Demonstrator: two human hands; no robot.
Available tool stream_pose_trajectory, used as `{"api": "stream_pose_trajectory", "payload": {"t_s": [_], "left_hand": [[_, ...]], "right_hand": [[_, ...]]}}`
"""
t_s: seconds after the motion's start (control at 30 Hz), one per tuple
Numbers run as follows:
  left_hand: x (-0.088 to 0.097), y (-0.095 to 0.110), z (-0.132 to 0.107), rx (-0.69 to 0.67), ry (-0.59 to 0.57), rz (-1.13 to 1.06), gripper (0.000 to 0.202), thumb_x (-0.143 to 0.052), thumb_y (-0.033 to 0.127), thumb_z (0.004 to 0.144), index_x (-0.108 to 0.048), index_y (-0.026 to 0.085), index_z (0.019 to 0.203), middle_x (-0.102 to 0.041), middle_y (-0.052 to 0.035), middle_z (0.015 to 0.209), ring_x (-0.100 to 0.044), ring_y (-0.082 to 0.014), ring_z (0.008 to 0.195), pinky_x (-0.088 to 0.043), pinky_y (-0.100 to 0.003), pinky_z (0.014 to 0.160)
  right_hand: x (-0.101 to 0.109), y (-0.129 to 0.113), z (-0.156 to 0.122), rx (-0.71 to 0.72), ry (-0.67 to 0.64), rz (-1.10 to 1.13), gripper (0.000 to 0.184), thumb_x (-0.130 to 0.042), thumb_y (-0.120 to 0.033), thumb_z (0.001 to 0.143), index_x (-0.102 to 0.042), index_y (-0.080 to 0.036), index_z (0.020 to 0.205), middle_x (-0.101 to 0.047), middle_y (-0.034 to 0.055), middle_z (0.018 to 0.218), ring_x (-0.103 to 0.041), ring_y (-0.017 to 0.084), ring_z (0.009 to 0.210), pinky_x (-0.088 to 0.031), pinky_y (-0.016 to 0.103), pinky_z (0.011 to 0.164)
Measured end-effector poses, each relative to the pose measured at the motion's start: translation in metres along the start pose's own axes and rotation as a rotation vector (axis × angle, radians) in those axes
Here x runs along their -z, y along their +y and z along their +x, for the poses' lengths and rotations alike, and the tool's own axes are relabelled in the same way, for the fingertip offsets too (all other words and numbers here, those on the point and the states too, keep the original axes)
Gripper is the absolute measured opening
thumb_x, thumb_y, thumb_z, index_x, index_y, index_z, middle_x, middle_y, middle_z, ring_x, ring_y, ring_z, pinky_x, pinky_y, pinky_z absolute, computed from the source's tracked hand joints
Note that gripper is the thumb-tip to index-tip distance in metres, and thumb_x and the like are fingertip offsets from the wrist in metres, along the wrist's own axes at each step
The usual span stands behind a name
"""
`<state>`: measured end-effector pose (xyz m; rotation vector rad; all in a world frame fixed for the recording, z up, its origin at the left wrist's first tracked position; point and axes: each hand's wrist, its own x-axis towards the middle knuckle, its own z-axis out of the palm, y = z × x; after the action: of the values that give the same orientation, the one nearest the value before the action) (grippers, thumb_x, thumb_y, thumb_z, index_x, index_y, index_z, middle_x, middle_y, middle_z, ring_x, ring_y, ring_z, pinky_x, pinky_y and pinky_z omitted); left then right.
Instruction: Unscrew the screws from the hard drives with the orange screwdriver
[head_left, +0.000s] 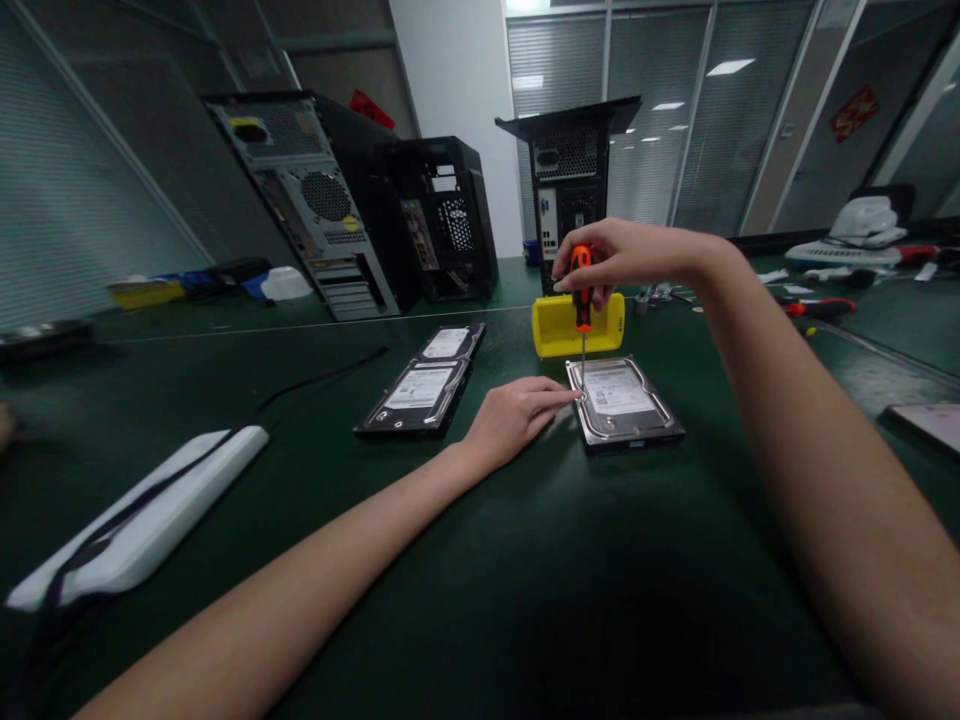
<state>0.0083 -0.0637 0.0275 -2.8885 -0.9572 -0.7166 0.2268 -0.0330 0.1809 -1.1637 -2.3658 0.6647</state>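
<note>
My right hand (619,255) grips the orange and black handle of a screwdriver (583,318) from above. The screwdriver stands nearly upright, its tip at the left edge of a hard drive (622,395) that lies flat, label up. My left hand (517,412) rests on the table with its fingers stretched out. Its fingertips reach that same edge, close to the screwdriver tip. Left of this hand lie two more hard drives, a near one (420,395) and a far one (450,342). Just behind the drive under the screwdriver sits a yellow plastic bin (546,330).
Computer cases (349,200) stand along the back of the dark green table (525,580). At the left lies a white slab-like object (150,510) with a black strap. Toward the right are another red-handled tool (825,307) and a white object with a cord (847,250).
</note>
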Motion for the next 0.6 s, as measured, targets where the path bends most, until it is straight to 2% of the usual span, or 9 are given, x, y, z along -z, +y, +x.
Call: {"api": "stream_pose_trajectory", "payload": {"t_s": [0.23, 0.6], "left_hand": [[-0.0007, 0.0029, 0.002, 0.011, 0.03, -0.029, 0.031, -0.048, 0.028, 0.094, -0.062, 0.023, 0.121, -0.066, -0.0056, 0.112, -0.063, -0.0164, 0.099, -0.051, -0.031, 0.084], [-0.0004, 0.0028, 0.0008, -0.003, -0.022, -0.043, 0.032, -0.046, 0.028, 0.095, -0.061, 0.025, 0.123, -0.065, -0.0052, 0.111, -0.061, -0.0159, 0.097, -0.05, -0.03, 0.082]], "right_hand": [[0.0007, 0.0007, -0.0002, 0.013, -0.013, -0.015, 0.036, -0.069, -0.036, 0.077, -0.062, -0.018, 0.108, -0.067, 0.005, 0.093, -0.067, 0.015, 0.079, -0.058, 0.022, 0.063], [0.0003, 0.0023, 0.0009, 0.02, -0.009, -0.011, 0.043, -0.071, -0.04, 0.075, -0.062, -0.017, 0.111, -0.067, 0.0056, 0.091, -0.067, 0.016, 0.079, -0.058, 0.022, 0.064]]}}
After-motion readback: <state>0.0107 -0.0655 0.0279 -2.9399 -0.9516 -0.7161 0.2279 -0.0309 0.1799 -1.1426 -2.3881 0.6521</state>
